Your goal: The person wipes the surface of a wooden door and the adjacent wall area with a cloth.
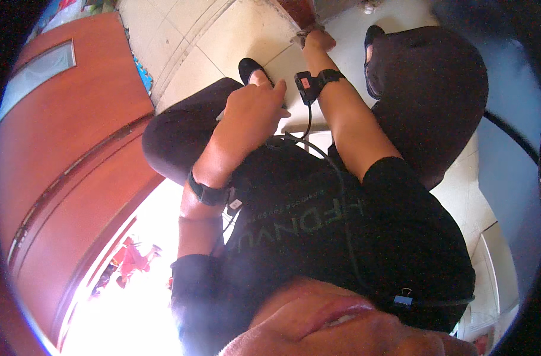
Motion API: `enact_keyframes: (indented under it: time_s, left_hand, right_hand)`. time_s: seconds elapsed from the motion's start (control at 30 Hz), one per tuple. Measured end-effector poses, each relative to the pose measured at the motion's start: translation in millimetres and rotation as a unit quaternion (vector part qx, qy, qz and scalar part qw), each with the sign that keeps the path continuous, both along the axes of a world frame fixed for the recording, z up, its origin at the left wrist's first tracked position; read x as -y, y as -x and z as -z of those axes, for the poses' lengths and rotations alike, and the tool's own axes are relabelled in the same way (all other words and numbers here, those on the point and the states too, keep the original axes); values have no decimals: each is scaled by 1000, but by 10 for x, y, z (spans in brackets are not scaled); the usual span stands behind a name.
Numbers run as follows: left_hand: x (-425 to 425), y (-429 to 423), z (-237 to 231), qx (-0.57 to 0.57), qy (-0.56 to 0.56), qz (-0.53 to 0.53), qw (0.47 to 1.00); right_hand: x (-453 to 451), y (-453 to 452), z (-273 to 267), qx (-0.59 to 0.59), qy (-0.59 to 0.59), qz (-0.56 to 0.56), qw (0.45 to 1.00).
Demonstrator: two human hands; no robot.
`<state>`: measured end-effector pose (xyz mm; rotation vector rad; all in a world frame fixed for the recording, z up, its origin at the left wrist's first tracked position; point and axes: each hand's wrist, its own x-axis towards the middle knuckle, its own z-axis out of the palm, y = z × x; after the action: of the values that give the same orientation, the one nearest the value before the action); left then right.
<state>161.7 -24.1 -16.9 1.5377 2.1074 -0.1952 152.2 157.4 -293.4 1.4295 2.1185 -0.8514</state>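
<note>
My right hand (320, 41) is at the top of the head view, closed around a greyish, crumpled cloth (300, 39). The cloth presses against the lower end of a reddish-brown wooden piece (299, 12), perhaps a post or furniture leg. In front of my left knee, my left hand (255, 109) hangs with its back towards me. Its thumb and a fingertip show apart on the right side, but the palm is hidden. A small pale bit beside that hand is too unclear to name. Each wrist wears a black strap with a small cabled device (307, 86).
Pale floor tiles (208, 40) spread ahead of my bent legs. A reddish-brown wooden door (79, 124) with a glass pane stands at left, beside a bright opening. A blue surface (510, 133) is at right. Black cable (328, 155) crosses my shirt, near a binder clip (403, 301).
</note>
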Motion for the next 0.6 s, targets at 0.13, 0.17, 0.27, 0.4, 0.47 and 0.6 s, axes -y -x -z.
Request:
enact_keyframes:
  time_s: [0.13, 0.17, 0.27, 0.4, 0.47, 0.6]
  left_hand:
    - [-34, 56, 8, -26, 30, -10, 999]
    - [3, 91, 57, -30, 43, -18, 998]
    - [-203, 13, -69, -29, 15, -4, 999]
    - [-289, -13, -71, -33, -5, 27, 999]
    - [-152, 78, -140, -66, -37, 21, 997]
    - [81, 169, -312, -21, -24, -16, 999]
  right_hand:
    - [-129, 109, 681, 108, 51, -73, 990]
    - [-5, 180, 901, 98, 44, -77, 991]
    - [-209, -77, 1371, 89, -20, -43, 995]
    - [-185, -184, 946, 44, -35, -7, 998]
    - [77, 100, 364, -22, -15, -2, 1000]
    - [426, 284, -664, -129, 43, 3, 991]
